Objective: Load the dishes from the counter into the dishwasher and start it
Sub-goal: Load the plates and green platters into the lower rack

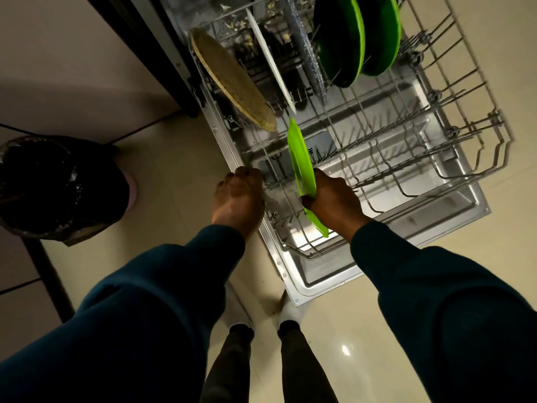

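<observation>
Over on the left we've got a dark bin [55, 184] lined with a black bag, sitting on the pale tiled floor [334, 338]. Behind it, far left, a light cabinet front [72, 68] rises above a dark base. Near us, glossy tiles catch a small bright glare.

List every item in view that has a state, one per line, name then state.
Grey wire lower dishwasher rack: pulled out, partly loaded.
Dishwasher door: open, lying flat.
Bright green plastic plate: on edge, gripped by right hand, over the rack.
Left hand: resting at the rack's edge; grip hidden.
Two dark green round plates: standing upright in the rack.
White plate: standing, tilted.
Tan round speckled plate: leaning in the rack.
Black-lined waste bin: open.
</observation>
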